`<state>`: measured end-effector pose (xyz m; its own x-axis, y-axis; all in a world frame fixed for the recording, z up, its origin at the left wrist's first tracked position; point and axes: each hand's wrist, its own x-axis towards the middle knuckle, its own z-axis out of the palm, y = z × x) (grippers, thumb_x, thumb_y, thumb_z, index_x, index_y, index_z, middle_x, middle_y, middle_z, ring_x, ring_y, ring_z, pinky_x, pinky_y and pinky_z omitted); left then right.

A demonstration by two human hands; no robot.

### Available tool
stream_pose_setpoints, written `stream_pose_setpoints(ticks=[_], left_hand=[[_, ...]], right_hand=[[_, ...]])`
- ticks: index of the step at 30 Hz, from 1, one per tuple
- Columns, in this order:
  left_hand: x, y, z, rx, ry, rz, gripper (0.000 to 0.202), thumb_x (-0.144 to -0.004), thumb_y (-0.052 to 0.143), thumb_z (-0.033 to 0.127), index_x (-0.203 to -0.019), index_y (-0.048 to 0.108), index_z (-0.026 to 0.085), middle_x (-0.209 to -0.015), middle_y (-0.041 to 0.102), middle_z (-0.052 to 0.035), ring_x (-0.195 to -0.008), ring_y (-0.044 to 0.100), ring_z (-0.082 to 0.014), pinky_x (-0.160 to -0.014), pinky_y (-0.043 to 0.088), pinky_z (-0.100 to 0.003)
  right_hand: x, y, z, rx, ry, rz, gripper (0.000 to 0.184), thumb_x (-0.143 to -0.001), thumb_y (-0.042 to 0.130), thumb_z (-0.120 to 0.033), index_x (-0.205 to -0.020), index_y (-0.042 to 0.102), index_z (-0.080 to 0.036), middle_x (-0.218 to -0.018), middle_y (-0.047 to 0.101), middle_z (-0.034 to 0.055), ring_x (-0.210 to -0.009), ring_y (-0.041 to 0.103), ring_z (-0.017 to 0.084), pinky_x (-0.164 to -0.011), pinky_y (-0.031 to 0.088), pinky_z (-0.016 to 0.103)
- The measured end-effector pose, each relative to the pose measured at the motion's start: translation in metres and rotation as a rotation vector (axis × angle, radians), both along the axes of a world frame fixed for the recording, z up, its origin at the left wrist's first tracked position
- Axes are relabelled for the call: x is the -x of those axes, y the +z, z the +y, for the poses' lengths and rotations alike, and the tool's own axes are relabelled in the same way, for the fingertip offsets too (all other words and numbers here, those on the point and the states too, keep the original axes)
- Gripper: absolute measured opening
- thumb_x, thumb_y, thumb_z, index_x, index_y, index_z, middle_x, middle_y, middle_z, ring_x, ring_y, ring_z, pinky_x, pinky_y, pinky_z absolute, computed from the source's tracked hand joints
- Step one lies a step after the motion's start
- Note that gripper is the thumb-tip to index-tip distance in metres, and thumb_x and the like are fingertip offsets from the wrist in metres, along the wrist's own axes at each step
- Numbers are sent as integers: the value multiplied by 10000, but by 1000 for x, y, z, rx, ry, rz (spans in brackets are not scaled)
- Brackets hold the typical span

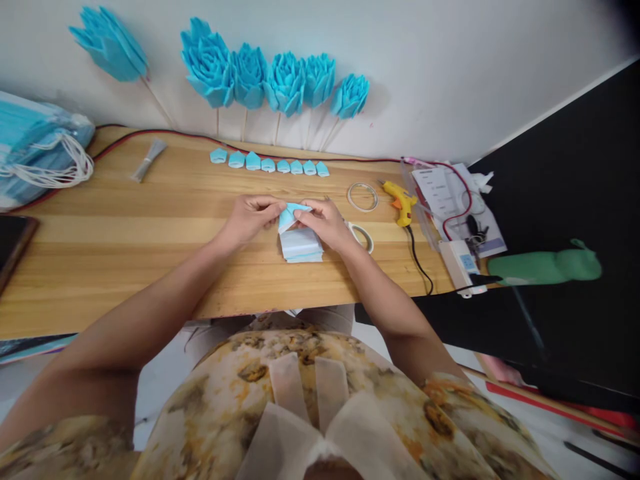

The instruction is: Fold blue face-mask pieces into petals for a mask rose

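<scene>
My left hand (249, 218) and my right hand (324, 221) meet over the middle of the wooden table (125, 233). Together they pinch a small folded blue piece (289, 215), the fingers of both hands closed on it. Directly beneath lies a small stack of blue and white cut pieces (301, 247). Farther back a row of several folded blue petals (270, 163) lies on the table.
Several blue flowers on sticks (270, 83) lean against the wall. A pack of face masks (35, 150) sits far left. Two tape rolls (363, 197), a yellow glue gun (400, 202), papers and a power strip (457, 260) are at right. A wire bundle (148, 160) lies back left.
</scene>
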<state>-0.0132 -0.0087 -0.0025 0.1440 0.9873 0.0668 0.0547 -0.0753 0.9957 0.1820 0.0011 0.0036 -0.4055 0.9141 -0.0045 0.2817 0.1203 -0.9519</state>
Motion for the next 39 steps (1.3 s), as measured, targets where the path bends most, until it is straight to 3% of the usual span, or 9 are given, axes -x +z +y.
stream_pose_setpoints(ticks=[5, 10, 16, 20, 25, 34, 39], left_hand=[[0, -1, 0, -9, 0, -1, 364, -783, 745, 424, -535, 618, 190, -521, 541, 20, -505, 449, -88, -501, 363, -234], [-1, -2, 1, 25, 13, -21, 310, -763, 751, 432, -602, 667, 180, -573, 603, 4, -531, 488, -91, -521, 391, -232], [-3, -4, 0, 60, -1, -39, 259, -743, 751, 427, -707, 717, 173, -669, 677, -15, -534, 456, -83, -518, 381, -229], [-2, -4, 0, 72, -28, -92, 307, -760, 720, 470, -732, 728, 164, -714, 700, -39, -580, 512, -104, -553, 421, -240], [-2, -3, 1, 73, -40, -78, 410, -738, 739, 561, -665, 689, 161, -616, 622, -9, -551, 480, -97, -535, 392, -238], [-2, -5, 1, 53, -53, -2, 368, -719, 771, 527, -701, 685, 170, -633, 608, 12, -571, 470, -94, -561, 371, -245], [-2, -3, 0, 26, -46, 21, 365, -741, 747, 525, -688, 657, 175, -652, 615, 6, -587, 483, -100, -575, 385, -246]], right_hand=[[1, -3, 0, -23, 16, 11, 362, -812, 682, -536, -756, 616, -185, -682, 607, -14, -655, 544, 120, -569, 362, 233], [3, -9, 2, -90, -68, 23, 333, -796, 682, -500, -729, 608, -182, -631, 539, -38, -600, 453, 95, -568, 340, 237], [3, -5, 3, -117, -147, 81, 348, -834, 649, -499, -688, 562, -195, -597, 514, -42, -566, 426, 92, -560, 336, 245], [1, -3, 3, -124, -151, 64, 367, -853, 635, -522, -689, 558, -203, -580, 492, -50, -549, 392, 88, -553, 319, 245], [2, -5, 2, -122, -112, 65, 369, -846, 639, -516, -682, 542, -200, -603, 502, -41, -573, 409, 95, -558, 313, 250], [4, -6, 1, -119, -83, 49, 421, -838, 644, -573, -678, 526, -202, -610, 471, -48, -583, 392, 97, -571, 316, 253], [2, 2, -1, -129, -98, 45, 539, -894, 509, -686, -658, 515, -200, -625, 493, -26, -614, 443, 113, -607, 352, 269]])
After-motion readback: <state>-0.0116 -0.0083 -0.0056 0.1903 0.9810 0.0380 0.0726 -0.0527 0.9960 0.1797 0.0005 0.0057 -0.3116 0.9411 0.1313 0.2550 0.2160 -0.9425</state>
